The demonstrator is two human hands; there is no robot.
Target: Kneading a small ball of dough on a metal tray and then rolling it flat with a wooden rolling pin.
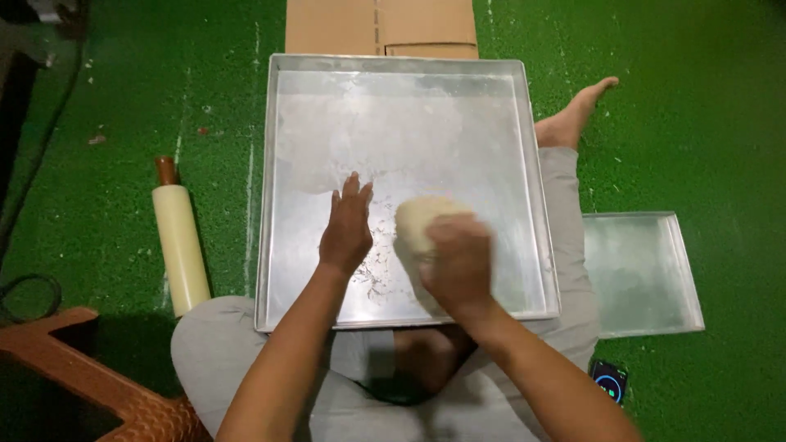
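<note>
Both forearms reach up from six o'clock over grey-trousered crossed legs, which sit on the green turf floor. Resting across the lap is the large square metal tray, dusted with flour and filling the middle of the view. Beyond its far rim, at twelve o'clock, lies a flat piece of brown cardboard. A smaller metal tray lies on the turf at three o'clock, just beside the right knee. At nine o'clock a cream rolling pin with a brown handle lies apart from the big tray.

Inside the large tray, toward five o'clock of its centre, sits the pale dough ball. The right hand is clenched over the dough's near side (blurred, so the fingers are hard to separate). The left hand lies flat and released, palm down on the tray floor, just beside the dough at its nine o'clock, not touching it.

A bare foot pokes out at two o'clock.
</note>
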